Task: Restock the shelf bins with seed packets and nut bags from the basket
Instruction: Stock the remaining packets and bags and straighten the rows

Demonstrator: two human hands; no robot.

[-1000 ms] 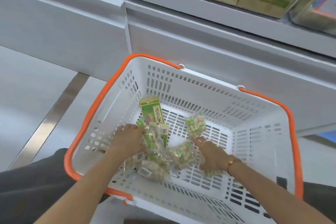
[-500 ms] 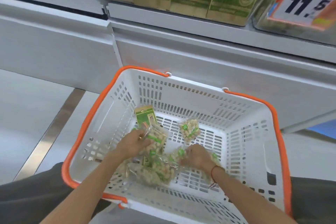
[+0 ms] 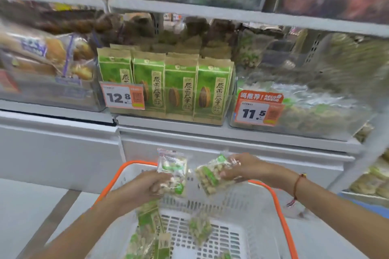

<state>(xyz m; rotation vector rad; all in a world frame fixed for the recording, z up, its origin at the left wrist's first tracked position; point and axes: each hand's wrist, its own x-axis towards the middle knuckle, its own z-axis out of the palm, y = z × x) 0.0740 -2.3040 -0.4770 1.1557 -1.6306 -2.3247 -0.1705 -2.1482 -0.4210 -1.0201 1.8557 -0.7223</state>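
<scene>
Single head-worn view, facing forward and slightly down, close above basket (image 3: 280, 212), shelves (image 3: 231, 130) near ahead

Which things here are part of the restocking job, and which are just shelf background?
Job: left hand holding a nut bag; right hand holding another nut bag; basket; seed packet inside it; shelf seed packets; nut bin.
Background: bread bags; price tag 12.8.
</scene>
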